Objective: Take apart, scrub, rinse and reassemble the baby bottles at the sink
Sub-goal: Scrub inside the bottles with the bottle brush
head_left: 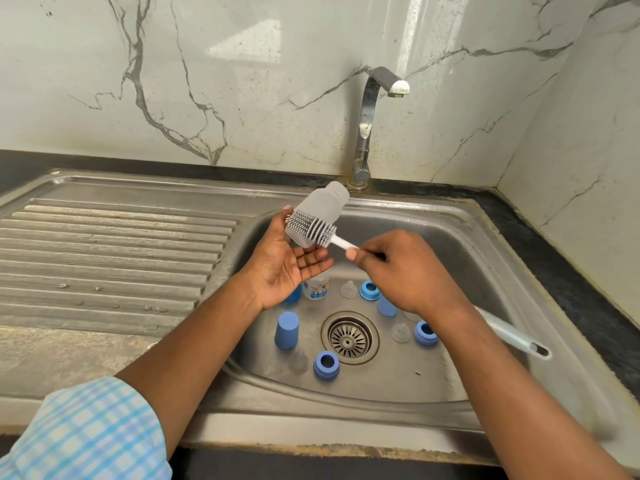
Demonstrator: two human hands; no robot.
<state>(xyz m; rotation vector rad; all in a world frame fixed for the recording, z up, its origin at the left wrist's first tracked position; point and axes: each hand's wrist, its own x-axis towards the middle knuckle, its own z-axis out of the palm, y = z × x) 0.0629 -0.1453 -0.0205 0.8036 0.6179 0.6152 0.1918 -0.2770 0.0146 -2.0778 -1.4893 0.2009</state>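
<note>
Sink (pixel 485 244) was a steel basin set in a dark surface (pixel 554 237); drain (pixel 349 337) sat at the basin's centre, used as reference below; ribbed drainboard (pixel 114 251) lay well left of the drain; tap (pixel 372 123) stood beyond the drain at the back rim, no water visible.

Left hand (pixel 291 265) was above and beyond-left of the drain, palm up; it held the bare bottle (pixel 320 209) between the thumb and nearly straight fingers; bottle was tilted, open neck pointing up toward the tap, clear of the basin floor.

Right hand (pixel 405 268) was above and beyond-right of the drain, clenched round the brush handle (pixel 512 337); handle's tail stuck out past the wrist to the right of the drain; grey brush head (pixel 311 228) lay against the bottle's side.

On the basin floor: second bottle (pixel 316 287) with a printed label, beyond-left of the drain, partly hidden by the left hand; blue cap (pixel 286 330) upright, left of the drain; another blue cap (pixel 387 306) beyond-right, partly under the right hand; blue rings at near-left (pixel 326 365), beyond (pixel 370 290) and right (pixel 426 332) of the drain; clear teats at near-left (pixel 298 362), beyond (pixel 348 289) and right (pixel 401 332), each just beside a ring.
</note>
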